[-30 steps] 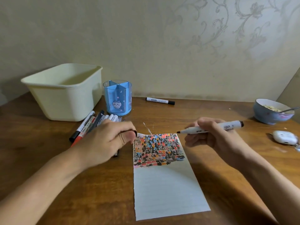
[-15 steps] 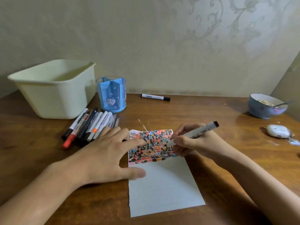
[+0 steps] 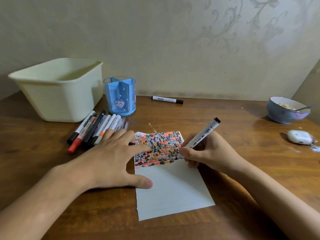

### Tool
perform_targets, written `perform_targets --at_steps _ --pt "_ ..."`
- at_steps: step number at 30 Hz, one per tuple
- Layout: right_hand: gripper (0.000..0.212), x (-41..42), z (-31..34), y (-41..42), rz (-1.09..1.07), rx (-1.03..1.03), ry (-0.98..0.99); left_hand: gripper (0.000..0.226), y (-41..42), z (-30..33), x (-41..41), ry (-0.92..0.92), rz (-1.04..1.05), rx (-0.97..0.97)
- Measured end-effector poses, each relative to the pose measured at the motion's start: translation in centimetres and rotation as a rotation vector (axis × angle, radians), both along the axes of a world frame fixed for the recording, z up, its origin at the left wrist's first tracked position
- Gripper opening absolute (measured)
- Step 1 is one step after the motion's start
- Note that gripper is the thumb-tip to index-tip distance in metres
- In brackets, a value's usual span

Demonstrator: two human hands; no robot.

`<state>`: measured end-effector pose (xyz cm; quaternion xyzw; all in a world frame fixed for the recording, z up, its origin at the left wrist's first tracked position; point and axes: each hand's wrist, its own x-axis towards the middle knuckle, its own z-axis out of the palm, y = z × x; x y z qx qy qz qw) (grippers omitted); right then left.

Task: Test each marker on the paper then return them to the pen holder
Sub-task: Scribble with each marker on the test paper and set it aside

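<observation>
Markers [image 3: 90,130] lie in a loose row on the wooden table [image 3: 225,122], just left of the paper sheet [image 3: 171,187] and in front of the cream plastic tub [image 3: 58,90], the largest object here, which stands far to the left of the paper against the wall. The row mixes black, red and orange caps, all pointing roughly toward the viewer.

Behind the paper and slightly left, the blue pen holder [image 3: 120,97] stands upright beside the tub, divided into compartments, a small cartoon cat printed on its front. To the far right of the paper sits a blue bowl [image 3: 285,112] with food and a spoon handle leaning out.

The paper's upper part is crowded with small black, orange, red and blue test marks; its lower part is blank.

The left hand [image 3: 110,158] lies flat with fingers spread, index fingertip and thumb pressing the paper's left edge, the other fingers resting on the table near the row. The right hand [image 3: 206,151] grips a white uncapped marker [image 3: 201,134] in a writing hold, tilted up and to the right, tip touching the paper's right edge at the lower marks.

Behind the paper near the wall lies a single capped marker [image 3: 167,99]. Right of the paper, nearer than the bowl, rests a white earbud case [image 3: 299,136].
</observation>
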<state>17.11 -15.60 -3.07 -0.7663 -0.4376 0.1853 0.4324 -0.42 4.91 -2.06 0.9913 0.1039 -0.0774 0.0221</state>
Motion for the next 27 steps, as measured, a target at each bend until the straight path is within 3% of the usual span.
perform_targets --at_steps 27 --pt "0.011 -0.29 -0.39 0.26 -0.018 -0.037 -0.111 0.1 0.16 -0.32 -0.08 -0.014 -0.014 -0.029"
